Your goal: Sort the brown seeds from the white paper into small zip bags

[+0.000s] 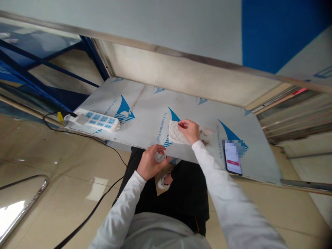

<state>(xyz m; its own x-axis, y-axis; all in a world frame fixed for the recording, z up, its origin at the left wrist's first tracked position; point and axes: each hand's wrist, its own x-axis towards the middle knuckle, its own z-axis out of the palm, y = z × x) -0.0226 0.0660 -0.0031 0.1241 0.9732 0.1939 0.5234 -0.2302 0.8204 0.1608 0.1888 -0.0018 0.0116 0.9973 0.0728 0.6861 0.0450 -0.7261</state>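
Head view: the white pad [175, 134] lies beneath the right hand's [191, 131] fingers [183, 123].

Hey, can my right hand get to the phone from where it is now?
Probably yes. The phone lies on the table to the right of your right hand, and nothing tall seems to stand between them. The hand is at the white pad, so it would have to leave that.
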